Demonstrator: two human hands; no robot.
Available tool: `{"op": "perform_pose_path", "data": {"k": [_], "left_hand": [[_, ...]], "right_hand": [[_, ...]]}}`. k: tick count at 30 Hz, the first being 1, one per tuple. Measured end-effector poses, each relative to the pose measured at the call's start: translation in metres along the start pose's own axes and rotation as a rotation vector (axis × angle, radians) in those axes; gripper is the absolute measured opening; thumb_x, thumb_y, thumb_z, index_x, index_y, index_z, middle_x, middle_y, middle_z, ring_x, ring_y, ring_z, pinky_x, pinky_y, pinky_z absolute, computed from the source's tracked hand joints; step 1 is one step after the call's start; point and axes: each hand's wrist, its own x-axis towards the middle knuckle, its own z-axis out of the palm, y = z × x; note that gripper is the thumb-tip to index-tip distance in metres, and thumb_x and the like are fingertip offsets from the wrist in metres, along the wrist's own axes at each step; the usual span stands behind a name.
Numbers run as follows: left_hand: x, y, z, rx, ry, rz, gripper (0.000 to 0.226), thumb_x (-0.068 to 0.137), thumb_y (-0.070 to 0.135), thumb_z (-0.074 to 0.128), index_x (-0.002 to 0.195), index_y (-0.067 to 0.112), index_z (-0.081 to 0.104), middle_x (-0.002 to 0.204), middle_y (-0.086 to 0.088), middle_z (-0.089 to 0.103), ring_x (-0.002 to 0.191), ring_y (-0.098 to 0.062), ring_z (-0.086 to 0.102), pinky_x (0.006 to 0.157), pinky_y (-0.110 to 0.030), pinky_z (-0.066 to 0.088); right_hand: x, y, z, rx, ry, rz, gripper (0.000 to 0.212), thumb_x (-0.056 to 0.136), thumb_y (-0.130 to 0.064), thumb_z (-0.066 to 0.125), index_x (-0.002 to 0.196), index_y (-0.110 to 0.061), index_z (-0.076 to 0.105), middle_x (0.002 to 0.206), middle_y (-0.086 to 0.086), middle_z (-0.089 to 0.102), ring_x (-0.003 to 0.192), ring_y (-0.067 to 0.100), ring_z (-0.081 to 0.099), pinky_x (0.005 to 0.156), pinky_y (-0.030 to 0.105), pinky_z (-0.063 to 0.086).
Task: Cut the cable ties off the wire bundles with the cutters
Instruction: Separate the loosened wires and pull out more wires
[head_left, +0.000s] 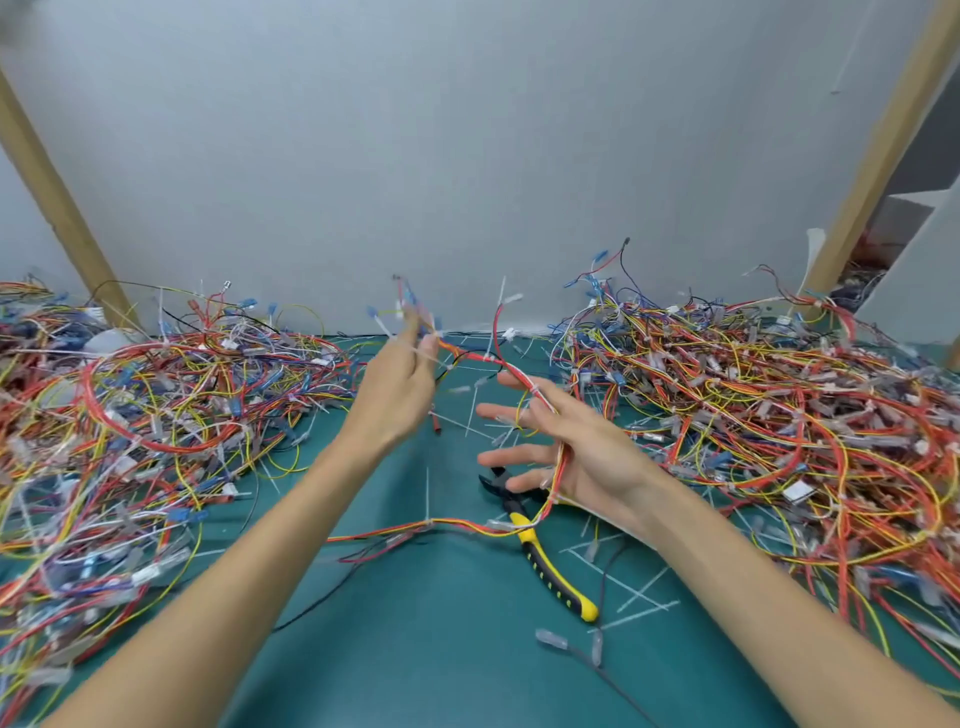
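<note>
Head cam: you're holding your left hand (397, 387) up over the mat's far half, fingertips pinching one end of a red/yellow wire bundle (511, 369); that part's blurred, so exact finger count is unclear. Your right hand (582, 452) is hovering palm-up w/ fingers spread wide, not closing on anything. The bundle is running from the left fingertips across the right palm, then dropping off the heel of the hand and trailing left along the green mat (415, 649). A white cable tie (427, 496) is sticking up from that trailing stretch.

Cutters (550, 564), yellow/black handles, are lying on the mat just below your right hand, black nose tucked under the spread fingers, handles pointing toward you. Neither hand is touching them.

Cut ties (639, 592) are lying scattered around the cutters. Big tangled wire piles are sitting on both sides: left pile (156, 415), right pile (753, 415). A grey wall (467, 156) is standing behind.
</note>
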Motion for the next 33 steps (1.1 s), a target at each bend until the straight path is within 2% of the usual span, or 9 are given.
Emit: {"op": "perform_pose_path", "data": {"k": [4, 6, 10, 13, 15, 17, 21, 27, 33], "left_hand": [[-0.041, -0.024, 0.004, 0.069, -0.042, -0.05, 0.051, 0.105, 0.03, 0.033, 0.149, 0.006, 0.03, 0.147, -0.015, 0.044, 0.135, -0.025, 0.037, 0.102, -0.026, 0.025], [-0.061, -0.037, 0.005, 0.059, -0.046, -0.097, 0.056, 0.103, 0.037, 0.033, 0.154, 0.014, 0.024, 0.154, -0.005, 0.038, 0.139, -0.016, 0.033, 0.102, -0.017, 0.021], [-0.076, -0.044, 0.005, 0.109, 0.011, -0.119, 0.05, 0.103, 0.035, 0.034, 0.152, 0.023, 0.031, 0.143, -0.006, 0.053, 0.13, -0.024, 0.047, 0.1, -0.028, 0.031], [-0.078, -0.037, 0.003, 0.186, 0.119, -0.038, 0.038, 0.104, 0.03, 0.036, 0.139, 0.023, 0.048, 0.121, -0.004, 0.067, 0.11, -0.028, 0.059, 0.092, -0.039, 0.042], [-0.082, -0.029, -0.002, 0.183, 0.129, 0.1, 0.03, 0.102, 0.029, 0.036, 0.116, 0.019, 0.062, 0.102, 0.001, 0.069, 0.098, -0.026, 0.06, 0.087, -0.041, 0.044], [-0.088, -0.022, -0.006, 0.185, 0.062, 0.295, 0.031, 0.101, 0.026, 0.038, 0.099, 0.013, 0.066, 0.089, 0.003, 0.066, 0.088, -0.023, 0.059, 0.082, -0.038, 0.045], [-0.1, -0.009, -0.004, 0.325, -0.183, 0.524, 0.027, 0.098, 0.028, 0.041, 0.092, 0.014, 0.063, 0.08, 0.003, 0.06, 0.075, -0.02, 0.055, 0.071, -0.034, 0.045], [-0.108, -0.006, -0.001, 0.321, -0.226, 0.495, 0.014, 0.091, 0.034, 0.055, 0.083, 0.022, 0.057, 0.071, 0.01, 0.057, 0.064, -0.012, 0.054, 0.053, -0.031, 0.044], [-0.108, -0.015, 0.005, 0.392, -0.256, 0.461, 0.031, 0.1, 0.044, 0.037, 0.09, 0.022, 0.055, 0.082, 0.007, 0.066, 0.072, -0.023, 0.061, 0.052, -0.038, 0.046]], "right_hand": [[0.004, 0.015, -0.001, 0.116, -0.031, -0.03, 0.044, 0.09, -0.029, 0.052, 0.133, -0.023, 0.05, 0.131, 0.007, 0.064, 0.088, 0.034, 0.072, 0.066, 0.031, 0.058], [0.005, 0.018, -0.002, 0.153, -0.02, -0.04, 0.044, 0.09, -0.028, 0.051, 0.133, -0.022, 0.05, 0.131, 0.009, 0.063, 0.088, 0.033, 0.072, 0.069, 0.031, 0.056], [0.004, 0.022, -0.003, 0.202, 0.014, -0.045, 0.042, 0.093, -0.027, 0.047, 0.134, -0.02, 0.049, 0.13, 0.011, 0.064, 0.088, 0.029, 0.072, 0.068, 0.026, 0.054], [0.003, 0.021, -0.003, 0.231, 0.025, -0.059, 0.044, 0.092, -0.026, 0.046, 0.136, -0.021, 0.047, 0.131, 0.01, 0.063, 0.088, 0.028, 0.072, 0.067, 0.025, 0.054], [0.003, 0.02, -0.003, 0.241, 0.029, -0.062, 0.044, 0.094, -0.026, 0.045, 0.138, -0.022, 0.045, 0.132, 0.01, 0.062, 0.088, 0.028, 0.071, 0.071, 0.027, 0.054], [0.003, 0.019, -0.002, 0.261, 0.023, -0.061, 0.043, 0.097, -0.024, 0.042, 0.139, -0.021, 0.044, 0.133, 0.011, 0.062, 0.088, 0.028, 0.071, 0.072, 0.029, 0.055], [0.006, 0.018, -0.003, 0.287, 0.015, -0.049, 0.041, 0.096, -0.025, 0.041, 0.137, -0.022, 0.045, 0.132, 0.01, 0.062, 0.086, 0.028, 0.071, 0.069, 0.028, 0.055], [0.014, 0.019, -0.008, 0.282, 0.03, -0.033, 0.043, 0.094, -0.029, 0.044, 0.137, -0.026, 0.045, 0.133, 0.009, 0.062, 0.089, 0.027, 0.071, 0.071, 0.027, 0.049], [0.017, 0.018, -0.007, 0.366, 0.075, -0.004, 0.043, 0.097, -0.031, 0.042, 0.14, -0.03, 0.044, 0.133, 0.017, 0.06, 0.091, 0.037, 0.07, 0.064, 0.029, 0.053]]}}
